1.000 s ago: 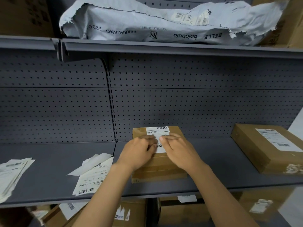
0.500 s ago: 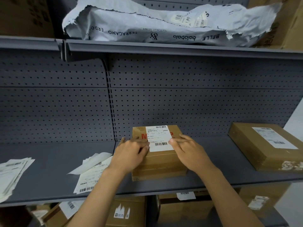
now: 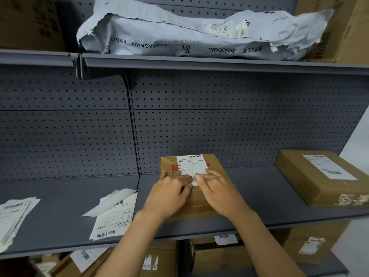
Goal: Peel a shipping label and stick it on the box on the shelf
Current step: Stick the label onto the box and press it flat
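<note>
The shelf (image 3: pixel 249 198) lay bare between the small box (image 3: pixel 216 166) at its middle and the larger box (image 3: pixel 311 176) near its right edge, leaving a wide lane there from front edge to the pegboard back wall (image 3: pixel 219 126). Both hands, left hand (image 3: pixel 169 194) and right hand (image 3: pixel 217 192), lay flat on the small box, filling the approach from the front. Left of it, a loose label sheet (image 3: pixel 113 218) with a curled backing strip (image 3: pixel 111 200) lay near the front edge, and a stack of papers (image 3: pixel 14 214) sat at the left edge; bare shelf ran between them and behind them. The upper shelf (image 3: pixel 199 62) capped the room overhead.
</note>
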{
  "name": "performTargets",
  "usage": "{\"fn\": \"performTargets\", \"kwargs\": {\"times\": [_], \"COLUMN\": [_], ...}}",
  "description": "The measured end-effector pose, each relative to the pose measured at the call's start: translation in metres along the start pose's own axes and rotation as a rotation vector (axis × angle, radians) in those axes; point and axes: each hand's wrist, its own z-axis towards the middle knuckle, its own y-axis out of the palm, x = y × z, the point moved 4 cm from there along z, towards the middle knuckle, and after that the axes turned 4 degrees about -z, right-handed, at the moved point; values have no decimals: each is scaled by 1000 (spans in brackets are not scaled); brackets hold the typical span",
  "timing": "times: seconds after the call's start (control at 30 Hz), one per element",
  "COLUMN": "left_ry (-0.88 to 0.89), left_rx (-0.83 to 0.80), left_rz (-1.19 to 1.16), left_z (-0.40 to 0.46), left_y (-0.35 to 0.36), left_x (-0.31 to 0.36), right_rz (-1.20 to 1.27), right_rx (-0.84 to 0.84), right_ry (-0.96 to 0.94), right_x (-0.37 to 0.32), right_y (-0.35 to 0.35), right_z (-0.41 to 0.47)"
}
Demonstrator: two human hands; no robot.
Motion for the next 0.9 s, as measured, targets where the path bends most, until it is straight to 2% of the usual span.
{"fn": "performTargets", "kwargs": {"times": [0.27, 0.47, 0.7, 0.9], "left_ry": [-49, -19, 65, 23], "left_rx": [47, 74, 72, 60], "left_rz": [-36, -33, -38, 50], "left_z": [-10, -15, -19, -27], "left_y": [-8, -8, -8, -10], "left_x": [-15, -14, 2, -8], "right_rz": [15, 20, 43, -30], "right_rx": [88, 109, 75, 167], "right_ry": [114, 98, -64, 22], "right_x": [37, 26, -16, -5], "right_y": [-5, -7, 6, 1], "right_z": [-9, -7, -12, -16]}}
